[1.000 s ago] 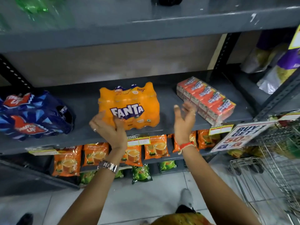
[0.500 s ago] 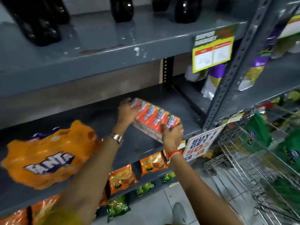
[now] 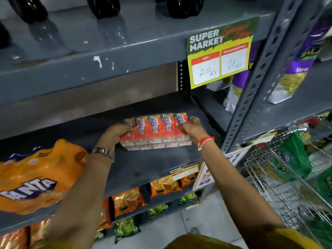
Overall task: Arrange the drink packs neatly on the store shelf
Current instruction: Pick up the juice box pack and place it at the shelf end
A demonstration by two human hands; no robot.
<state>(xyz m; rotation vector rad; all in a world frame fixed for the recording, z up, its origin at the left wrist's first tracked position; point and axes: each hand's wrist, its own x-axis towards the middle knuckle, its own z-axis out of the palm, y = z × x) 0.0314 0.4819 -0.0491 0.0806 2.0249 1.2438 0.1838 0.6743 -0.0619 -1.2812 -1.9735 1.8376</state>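
Note:
A shrink-wrapped pack of small orange juice cartons [image 3: 156, 133] lies on the grey middle shelf [image 3: 143, 164], its long side roughly parallel to the shelf front. My left hand [image 3: 116, 132] grips its left end and my right hand [image 3: 192, 127] grips its right end, fingers curled over the top corner. An orange Fanta bottle pack [image 3: 36, 177] rests on the same shelf at the far left, partly cut off by the frame edge.
A slotted upright post [image 3: 258, 83] bounds the shelf on the right. Dark bottles [image 3: 106, 6] stand on the upper shelf. A price sign [image 3: 219, 53] hangs from it. Orange sachets [image 3: 129, 200] hang below. A wire cart [image 3: 287, 177] stands at right.
My hands left the Fanta pack and took the juice carton pack by both ends. The carton pack has turned from a diagonal to lie square with the shelf front. My view swung right.

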